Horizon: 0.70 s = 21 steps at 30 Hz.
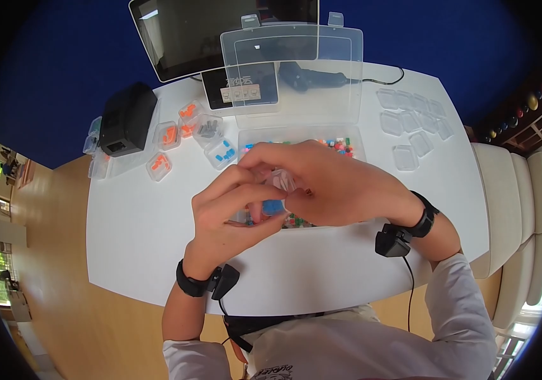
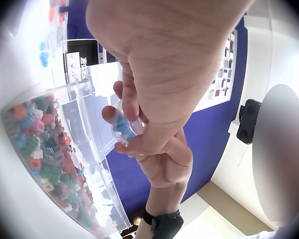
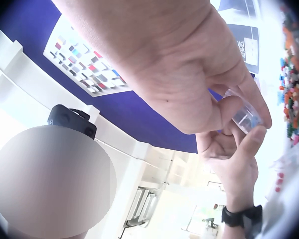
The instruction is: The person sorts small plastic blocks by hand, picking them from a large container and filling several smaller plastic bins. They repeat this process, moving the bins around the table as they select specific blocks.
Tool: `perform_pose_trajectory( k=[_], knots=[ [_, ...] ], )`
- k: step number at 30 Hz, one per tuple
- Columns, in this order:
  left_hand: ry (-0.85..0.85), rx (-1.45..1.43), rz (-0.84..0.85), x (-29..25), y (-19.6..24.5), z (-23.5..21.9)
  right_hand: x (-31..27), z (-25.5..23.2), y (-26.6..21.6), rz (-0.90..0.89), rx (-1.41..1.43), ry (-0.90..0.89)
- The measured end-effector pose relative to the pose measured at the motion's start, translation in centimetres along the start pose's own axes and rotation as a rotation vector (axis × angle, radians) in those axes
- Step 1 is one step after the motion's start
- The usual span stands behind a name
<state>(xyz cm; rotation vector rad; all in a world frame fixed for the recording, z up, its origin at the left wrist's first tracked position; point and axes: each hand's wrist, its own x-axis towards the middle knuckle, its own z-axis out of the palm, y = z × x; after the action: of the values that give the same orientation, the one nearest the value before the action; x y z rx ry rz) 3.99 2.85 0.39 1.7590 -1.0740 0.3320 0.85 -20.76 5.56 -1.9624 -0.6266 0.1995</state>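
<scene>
Both hands meet above a large clear bin (image 1: 360,142) of small colourful blocks. Between them is a small clear box (image 2: 123,128) with blue pieces inside, partly hidden by fingers. In the head view, the left hand (image 1: 223,212) grips the box from the left, its fingers curled round it. From the right and above, the right hand (image 1: 347,183) pinches the same box with thumb and fingers. The right wrist view shows the box (image 3: 246,118) between the fingertips of both hands; whether its lid is fully closed I cannot tell.
Small boxes with orange pieces (image 1: 159,166), grey pieces (image 1: 208,128) and blue pieces (image 1: 221,153) stand left of the bin. Several clear boxes (image 1: 404,158) lie at the right. Behind are the bin's raised lid (image 1: 296,107), a monitor (image 1: 182,38) and a black device (image 1: 128,120).
</scene>
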Motion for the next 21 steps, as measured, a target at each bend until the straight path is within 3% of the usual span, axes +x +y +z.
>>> perform_pose_trajectory(
  k=[10, 13, 15, 16, 18, 21],
  knots=[
    [-0.021, 0.055, 0.003, -0.2, -0.1, -0.4, 0.2, -0.5, 0.2, -0.007, 0.018, -0.037],
    [-0.01, 0.046, -0.019, -0.3, -0.2, -0.3, 0.4, -1.2, -1.0, 0.083, 0.102, -0.105],
    [-0.018, 0.043, -0.043, -0.3, -0.1, -0.3, 0.4, -1.5, -2.1, 0.211, 0.011, -0.087],
    [-0.017, 0.044, -0.043, -0.3, -0.1, -0.2, 0.3, -1.4, -1.6, 0.21, 0.011, -0.087],
    [-0.014, 0.029, -0.042, -0.3, -0.4, 0.0, 0.2, -0.8, 0.0, 0.038, 0.0, -0.024],
    [-0.028, 0.046, -0.04, 0.0, -0.4, -0.1, 0.2, -0.4, 0.3, -0.01, 0.039, 0.068]
  ],
)
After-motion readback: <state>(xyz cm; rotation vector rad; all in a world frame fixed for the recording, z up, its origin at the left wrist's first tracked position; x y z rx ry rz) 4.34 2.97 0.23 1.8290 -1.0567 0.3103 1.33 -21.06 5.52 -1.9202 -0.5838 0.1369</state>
